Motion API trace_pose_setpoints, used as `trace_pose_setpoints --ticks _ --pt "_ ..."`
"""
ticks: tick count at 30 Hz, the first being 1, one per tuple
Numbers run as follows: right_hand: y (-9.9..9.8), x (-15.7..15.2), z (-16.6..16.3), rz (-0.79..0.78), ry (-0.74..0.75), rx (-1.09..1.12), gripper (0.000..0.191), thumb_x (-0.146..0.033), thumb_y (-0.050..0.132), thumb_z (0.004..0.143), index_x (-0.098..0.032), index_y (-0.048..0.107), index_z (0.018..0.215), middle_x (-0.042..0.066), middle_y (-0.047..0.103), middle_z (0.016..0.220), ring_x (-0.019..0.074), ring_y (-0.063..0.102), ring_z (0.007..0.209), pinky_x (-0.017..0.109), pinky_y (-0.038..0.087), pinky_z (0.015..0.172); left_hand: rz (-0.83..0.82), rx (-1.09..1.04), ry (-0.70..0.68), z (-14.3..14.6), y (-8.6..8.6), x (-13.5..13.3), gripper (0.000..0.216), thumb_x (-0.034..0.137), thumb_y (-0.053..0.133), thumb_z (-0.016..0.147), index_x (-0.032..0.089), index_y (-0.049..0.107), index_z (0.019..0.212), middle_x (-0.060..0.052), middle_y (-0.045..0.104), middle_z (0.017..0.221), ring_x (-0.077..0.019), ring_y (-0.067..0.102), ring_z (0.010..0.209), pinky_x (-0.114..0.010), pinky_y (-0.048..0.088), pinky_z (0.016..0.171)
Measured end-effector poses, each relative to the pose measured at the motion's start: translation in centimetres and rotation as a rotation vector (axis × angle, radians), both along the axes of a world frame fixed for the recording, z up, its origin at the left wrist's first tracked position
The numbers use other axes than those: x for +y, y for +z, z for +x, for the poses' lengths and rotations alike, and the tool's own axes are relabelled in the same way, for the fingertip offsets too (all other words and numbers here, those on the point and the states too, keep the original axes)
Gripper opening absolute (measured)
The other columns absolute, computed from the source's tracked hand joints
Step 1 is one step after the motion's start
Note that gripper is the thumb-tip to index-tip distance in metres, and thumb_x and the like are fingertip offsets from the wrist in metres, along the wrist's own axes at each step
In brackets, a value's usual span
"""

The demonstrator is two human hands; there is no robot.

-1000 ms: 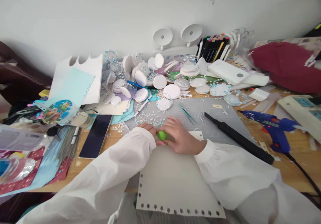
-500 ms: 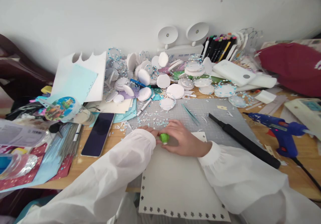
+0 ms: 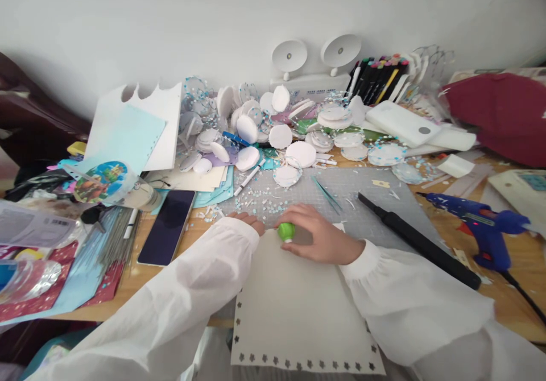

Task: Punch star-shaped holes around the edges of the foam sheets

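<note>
A white sheet of paper (image 3: pixel 298 307) lies in front of me, its near end hanging past the desk edge. Small flower-shaped holes line its near edge and parts of its sides. My right hand (image 3: pixel 313 234) curves its fingers and thumb around a green craft punch (image 3: pixel 286 232) at the sheet's far edge. Beside the far left corner, my left hand (image 3: pixel 248 220) holds the paper's edge; the sleeve covers part of this hand, and its thumb is hidden. Tiny blue and white punched bits (image 3: pixel 260 199) are scattered beyond both hands on a grey cutting mat (image 3: pixel 294 192).
Tweezers (image 3: pixel 326 194) and a long black tool (image 3: pixel 418 239) lie right of the hands, with a blue glue gun (image 3: pixel 473 216) farther right. A phone (image 3: pixel 167 227) is at left. White discs (image 3: pixel 301 153) pile up at the back, near a two-headed lamp (image 3: pixel 311 85).
The sheet has shifted slightly left. My right hand and the punch have moved a little right, and my left fingers now sit apart from the punch.
</note>
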State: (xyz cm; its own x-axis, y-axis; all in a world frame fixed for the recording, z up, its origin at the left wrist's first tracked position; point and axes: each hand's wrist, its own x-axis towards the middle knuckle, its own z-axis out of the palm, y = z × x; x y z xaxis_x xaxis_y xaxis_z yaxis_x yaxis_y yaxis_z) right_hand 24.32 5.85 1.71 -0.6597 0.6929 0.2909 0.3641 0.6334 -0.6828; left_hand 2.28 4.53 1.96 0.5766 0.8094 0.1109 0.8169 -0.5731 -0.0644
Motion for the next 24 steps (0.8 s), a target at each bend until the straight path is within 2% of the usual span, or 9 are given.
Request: trace_pose_setpoints --ticks 7,19,24 --pt "-0.4 0.1 0.0 -0.053 -0.037 0.029 0.037 -0.034 0.07 0.076 -0.02 0.057 0.108 0.008 0.063 0.1 0.0235 0.056 0.099 0.039 0.042 0.088 0.012 0.08 -0.046 -0.2 1.1 0.0 0.026 0.023 0.04 0.09 0.02 0.063 0.081 -0.001 0.062 0.074 -0.0162 0.053 0.074 -0.028 0.028 0.067" --pt "-0.7 0.1 0.0 -0.082 -0.047 0.037 0.038 -0.035 0.073 0.074 -0.02 0.058 0.107 0.008 0.063 0.104 0.0241 0.055 0.104 0.04 0.04 0.091 0.013 0.091 -0.039 -0.2 1.5 -0.1 0.028 0.022 0.036 0.092 0.021 0.062 0.082 0.0 0.062 0.073 -0.0153 0.053 0.075 -0.028 0.03 0.067" --pt "-0.5 -0.1 -0.4 -0.083 -0.083 0.022 0.028 -0.033 0.073 0.073 -0.019 0.059 0.092 0.006 0.062 0.092 0.0226 0.057 0.092 0.038 0.041 0.085 0.014 0.081 -0.032 0.1 1.4 -0.3 0.034 0.024 0.031 0.094 0.02 0.062 0.08 -0.001 0.062 0.073 -0.0161 0.053 0.074 -0.029 0.031 0.068"
